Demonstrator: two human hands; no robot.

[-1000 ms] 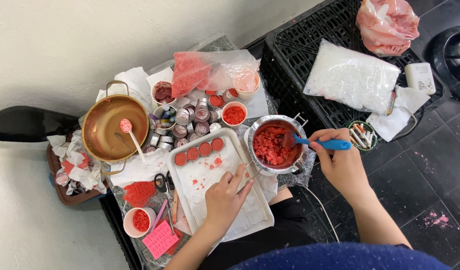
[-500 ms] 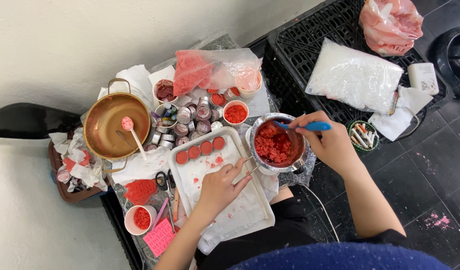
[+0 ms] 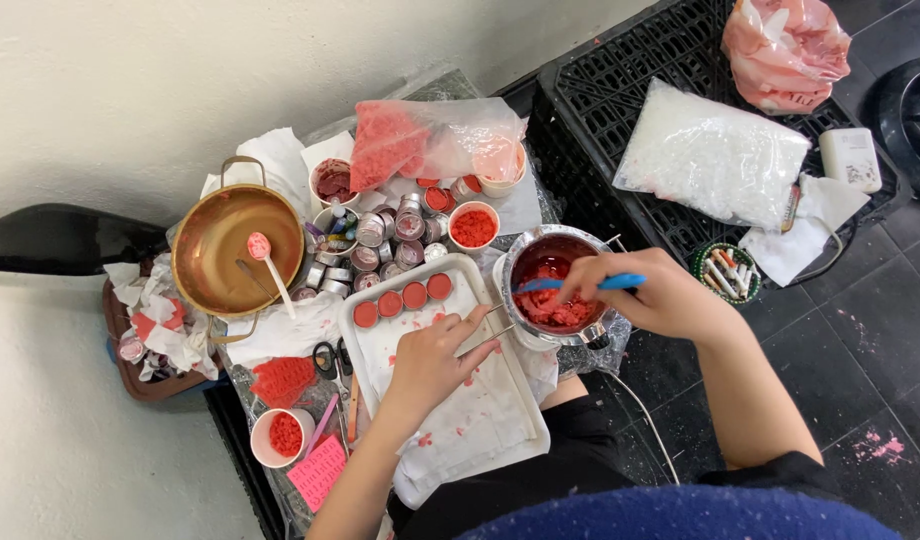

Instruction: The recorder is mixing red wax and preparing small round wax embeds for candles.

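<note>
- My right hand (image 3: 670,297) has its grip closed on a blue-handled tool (image 3: 620,283), stirring the red paste in the small metal pot (image 3: 555,290) at 1 o'clock of the white tray (image 3: 500,420).
- My left hand (image 3: 430,360) grasps the pot's thin wire handle (image 3: 485,335).
- I judge the pot is light and tippy, the paste soft and sticky; the handle is the best hold.

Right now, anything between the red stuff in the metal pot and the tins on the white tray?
Nothing visible blocks it. The metal pot sits right beside the white tray; the left hand rests on the tray below the filled tins, not between.
</note>
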